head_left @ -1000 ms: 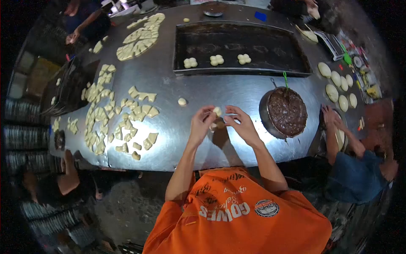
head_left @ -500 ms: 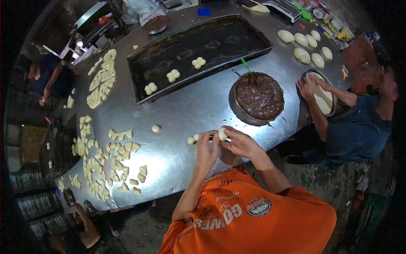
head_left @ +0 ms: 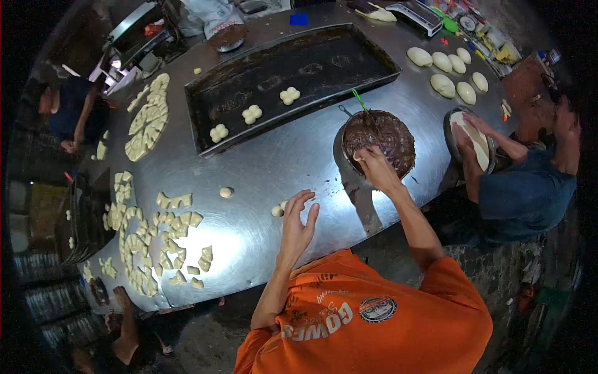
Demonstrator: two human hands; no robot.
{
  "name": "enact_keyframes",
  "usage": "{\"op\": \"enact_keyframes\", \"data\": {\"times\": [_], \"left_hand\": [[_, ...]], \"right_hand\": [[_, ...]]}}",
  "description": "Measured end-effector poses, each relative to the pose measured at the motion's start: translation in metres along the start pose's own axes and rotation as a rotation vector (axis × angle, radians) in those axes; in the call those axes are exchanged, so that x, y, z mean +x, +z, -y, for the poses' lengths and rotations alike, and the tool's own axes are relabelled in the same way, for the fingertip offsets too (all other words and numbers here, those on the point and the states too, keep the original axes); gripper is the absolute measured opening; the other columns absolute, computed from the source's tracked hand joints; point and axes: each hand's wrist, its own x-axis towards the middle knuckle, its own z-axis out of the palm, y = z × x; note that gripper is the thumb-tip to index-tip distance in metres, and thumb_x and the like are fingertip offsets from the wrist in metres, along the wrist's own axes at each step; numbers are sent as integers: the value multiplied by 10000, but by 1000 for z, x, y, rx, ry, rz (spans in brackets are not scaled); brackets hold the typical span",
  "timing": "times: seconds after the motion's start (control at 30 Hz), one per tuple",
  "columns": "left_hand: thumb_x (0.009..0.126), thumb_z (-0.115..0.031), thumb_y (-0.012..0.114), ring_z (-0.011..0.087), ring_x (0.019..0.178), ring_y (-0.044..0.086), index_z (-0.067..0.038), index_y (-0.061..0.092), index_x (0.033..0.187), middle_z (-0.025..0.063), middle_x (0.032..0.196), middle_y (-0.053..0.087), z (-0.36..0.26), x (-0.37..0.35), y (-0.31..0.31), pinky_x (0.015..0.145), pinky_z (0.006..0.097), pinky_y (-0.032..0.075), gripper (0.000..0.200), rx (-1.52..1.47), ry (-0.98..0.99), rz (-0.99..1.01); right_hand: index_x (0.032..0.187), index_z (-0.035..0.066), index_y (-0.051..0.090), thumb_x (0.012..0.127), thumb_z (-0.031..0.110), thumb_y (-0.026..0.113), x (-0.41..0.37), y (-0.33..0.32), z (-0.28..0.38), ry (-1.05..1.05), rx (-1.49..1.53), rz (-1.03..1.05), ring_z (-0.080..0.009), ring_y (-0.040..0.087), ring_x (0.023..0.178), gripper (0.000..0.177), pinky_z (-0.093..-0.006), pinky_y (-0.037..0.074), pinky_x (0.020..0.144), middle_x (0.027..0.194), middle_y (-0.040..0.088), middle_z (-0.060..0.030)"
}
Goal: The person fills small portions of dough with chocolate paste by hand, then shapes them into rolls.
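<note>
Over the near left side of a round pot (head_left: 344, 151) of brown filling (head_left: 395, 134) is my right hand (head_left: 378, 167), its fingers closed at the filling's edge around something I cannot make out. My left hand (head_left: 298, 221) is raised above the metal table (head_left: 268, 168), thumb and fingers apart, with nothing in it. Small dough balls (head_left: 277, 210) lie just beside its fingers, partly hidden by them. Another dough ball (head_left: 227, 192) sits farther left. A green-handled utensil (head_left: 358, 98) stands in the pot.
A large black tray (head_left: 261, 131) behind holds three dough clusters (head_left: 251, 115). Cut dough pieces (head_left: 134, 227) cover the left side. Oval dough pieces (head_left: 443, 86) lie at the back right. A co-worker (head_left: 526, 193) at the right has both hands at a bowl (head_left: 450, 134).
My right hand has left my left hand and moved right and up to the pot. The left hand has opened, and the pale dough ball between the hands is no longer visible there.
</note>
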Motion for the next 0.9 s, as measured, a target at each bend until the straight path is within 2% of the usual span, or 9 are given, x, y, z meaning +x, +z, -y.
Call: {"op": "enact_keyframes", "data": {"times": [0.13,0.23,0.3,0.4,0.57,0.7,0.77,0.83,0.9], "left_hand": [[979,-203,609,285,1192,557,-28,632,1203,129,1284,591,2,-2,-3,957,400,489,286,-54,-7,-39],[981,-199,607,277,1182,571,-30,629,1212,126,1270,607,5,2,-1,957,390,492,287,-91,-5,-31],[982,-196,605,272,1179,579,-34,626,1223,127,1268,613,4,8,4,958,382,493,291,-114,-1,-23],[1006,-195,573,227,1247,545,-24,524,1358,141,1312,601,-8,28,16,1026,348,437,394,-405,-14,186],[1014,-162,565,150,1112,590,-26,524,1328,88,1163,655,-27,49,37,925,296,462,344,-555,3,119],[1029,-202,546,114,1051,590,-37,539,1295,48,1091,639,-14,46,32,890,300,474,313,-682,-46,146],[1014,-212,577,134,1089,576,-54,519,1336,48,1167,604,-11,45,31,885,324,487,363,-1228,-334,78],[1014,-239,570,191,1174,552,-62,439,1423,84,1267,554,-17,45,21,956,377,494,464,-1243,-328,145],[1013,-317,557,243,1226,538,-77,360,1481,132,1305,550,-38,45,7,1043,423,457,562,-1131,-276,188]], "right_hand": [[1083,13,585,948,89,582,0,20,-19,-34,77,0,-369,628,924,155,-424,517,823,1011,655,-185],[1099,-5,592,953,84,590,5,11,-19,232,480,71,-270,638,951,171,-365,508,836,1022,669,-130],[1128,-11,595,949,69,604,-1,-5,-10,592,952,173,-196,633,982,196,-308,491,846,1076,664,-96],[1164,18,588,963,86,602,-17,1,2,621,1506,131,-216,642,1014,212,-344,509,857,1123,656,-110],[1163,70,625,980,84,566,-37,-8,61,593,2138,214,-235,645,1022,193,-370,515,852,1135,665,-95],[1156,65,624,963,84,605,-53,0,74,629,2018,61,-212,644,1015,195,-366,514,846,1142,664,-93],[1189,59,604,953,75,626,-58,-6,83,655,2020,25,-216,641,1046,238,-380,514,909,1142,663,-97],[1223,62,568,923,39,654,-56,-16,103,567,1916,-40,-222,613,1112,313,-339,526,964,1201,622,-92],[1313,29,529,925,13,652,-54,-22,122,417,1386,-172,-190,602,1138,408,-286,514,975,1260,596,-98]]}}
